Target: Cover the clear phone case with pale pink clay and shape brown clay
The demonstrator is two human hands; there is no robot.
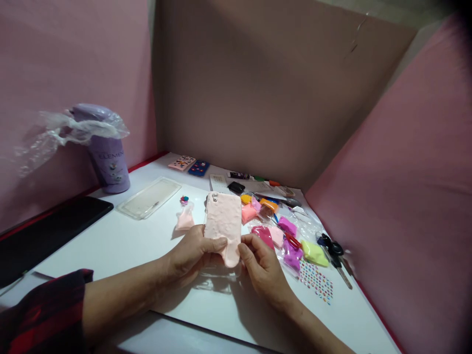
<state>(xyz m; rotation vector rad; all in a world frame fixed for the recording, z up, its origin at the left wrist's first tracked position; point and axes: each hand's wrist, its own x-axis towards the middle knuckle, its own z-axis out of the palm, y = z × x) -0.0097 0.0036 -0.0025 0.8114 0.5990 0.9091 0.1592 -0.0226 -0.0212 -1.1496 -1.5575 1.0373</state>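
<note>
A clear phone case [217,285] is held above the white board, most of its back spread with pale pink clay [223,216]. The clay has a bumpy surface and ends in a tongue shape, leaving the case's near end bare. Around the camera cutout the clay stays open. My left hand [191,253] grips the case from the left, thumb lying on the clay. On the right edge, my right hand [260,260] is closed with thumb and index finger at the clay and the case's side; its other fingers are partly hidden.
Several bagged coloured clays [287,226] lie to the right, near a gem sticker sheet [317,280] and scissors [335,250]. Leftward are another clear case [149,196], a purple tumbler [110,162] and a black phone-like slab [47,231]. A pale pink clay packet [185,220] sits behind my left hand.
</note>
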